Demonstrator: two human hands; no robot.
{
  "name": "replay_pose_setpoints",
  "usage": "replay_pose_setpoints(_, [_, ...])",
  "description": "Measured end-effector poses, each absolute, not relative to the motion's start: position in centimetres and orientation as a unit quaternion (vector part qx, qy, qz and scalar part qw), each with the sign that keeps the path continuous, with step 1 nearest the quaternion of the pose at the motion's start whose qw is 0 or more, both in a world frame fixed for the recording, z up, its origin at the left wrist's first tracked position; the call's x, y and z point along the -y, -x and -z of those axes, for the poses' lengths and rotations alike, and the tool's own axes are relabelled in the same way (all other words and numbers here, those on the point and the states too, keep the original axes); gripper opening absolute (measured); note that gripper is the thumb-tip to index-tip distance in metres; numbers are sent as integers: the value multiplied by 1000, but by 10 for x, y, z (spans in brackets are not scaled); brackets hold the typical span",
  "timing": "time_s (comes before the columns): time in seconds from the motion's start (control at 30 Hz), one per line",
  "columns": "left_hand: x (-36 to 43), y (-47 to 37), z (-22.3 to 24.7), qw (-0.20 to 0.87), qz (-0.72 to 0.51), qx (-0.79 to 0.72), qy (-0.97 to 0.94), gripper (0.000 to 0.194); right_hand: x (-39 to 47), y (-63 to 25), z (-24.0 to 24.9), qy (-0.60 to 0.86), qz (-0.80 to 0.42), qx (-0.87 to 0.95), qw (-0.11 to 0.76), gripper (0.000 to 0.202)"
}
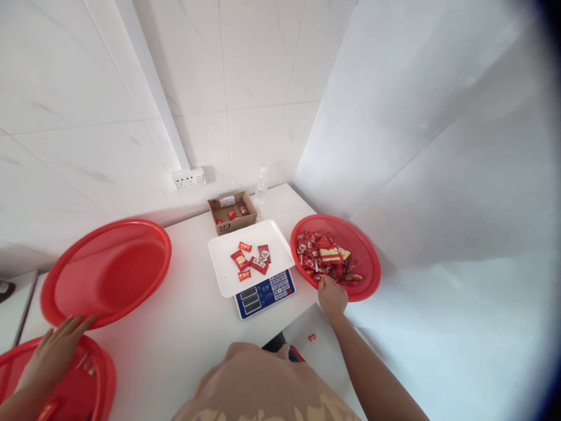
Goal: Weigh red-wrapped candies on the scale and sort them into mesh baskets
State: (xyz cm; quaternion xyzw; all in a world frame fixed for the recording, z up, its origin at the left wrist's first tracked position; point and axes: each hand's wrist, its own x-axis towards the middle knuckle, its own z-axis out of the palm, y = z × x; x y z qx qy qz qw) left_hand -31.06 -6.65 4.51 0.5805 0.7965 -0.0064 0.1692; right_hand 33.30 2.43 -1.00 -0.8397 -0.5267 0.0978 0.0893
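Observation:
My right hand (332,296) reaches into the near edge of a red basket (367,257) at the right, its fingers among a heap of red snack packets (324,256); whether it grips one is hidden. My left hand (55,351) lies flat with fingers spread on the rim of a red basket (103,374) at the lower left. Between the hands stands a blue weighing scale (265,292) with a white tray (223,275) holding several red packets (250,260).
A large empty red basket (105,272) lies at the left. A small cardboard box (232,213) with a few packets and a clear bottle (262,187) stand by the tiled wall. One red packet (311,337) lies on the floor below the table edge. A wall socket (188,178) is behind.

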Motion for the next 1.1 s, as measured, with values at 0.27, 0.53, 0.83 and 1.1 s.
replay_pose_setpoints(0.27, [-11,206,-53,97,-159,-716,-673,38,-25,-333,10,846,-111,516,75,40])
replay_pose_setpoints(0.53, [-71,1,-26,211,-60,-527,-821,61,-26,-330,5,851,-116,511,46,41])
replay_pose_setpoints(0.83, [-94,-15,-10,107,32,-500,-859,37,-26,-332,6,848,-120,515,23,41])
replay_pose_setpoints(1.1, [-94,6,-16,144,-39,-549,-822,35,-27,-331,0,850,-122,513,12,41])
